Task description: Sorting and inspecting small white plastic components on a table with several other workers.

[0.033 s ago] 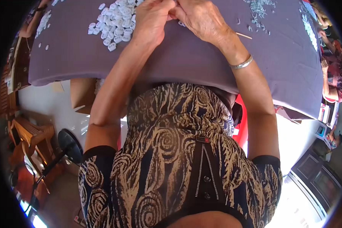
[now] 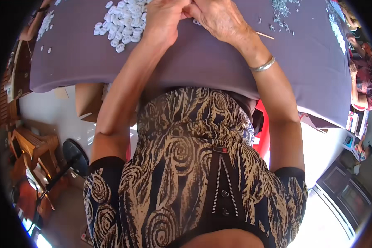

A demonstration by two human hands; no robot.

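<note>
At the top edge of the head view, my left hand (image 2: 165,18) and my right hand (image 2: 220,20) meet with their fingers bent together. The fingertips run out of the picture, so what they pinch is hidden. A heap of small white oval plastic pieces with dark marks (image 2: 126,22) lies just left of my left hand. Under my hands, a small white piece (image 2: 196,22) shows on the purple cloth. A thin wooden stick (image 2: 265,36) lies beside my right wrist, which wears a silver bracelet (image 2: 263,66).
Small grey metal-looking bits (image 2: 282,18) are scattered at the far right of the purple tablecloth (image 2: 310,70). More white pieces lie along both table sides (image 2: 45,25). Other people's arms (image 2: 356,89) rest at the right side. Below left stand a cardboard box (image 2: 86,101) and a black round stand base (image 2: 75,155).
The view has shifted slightly, so the table and heap sit a little higher and further left. My hands stay together, a bit nearer the top edge.
</note>
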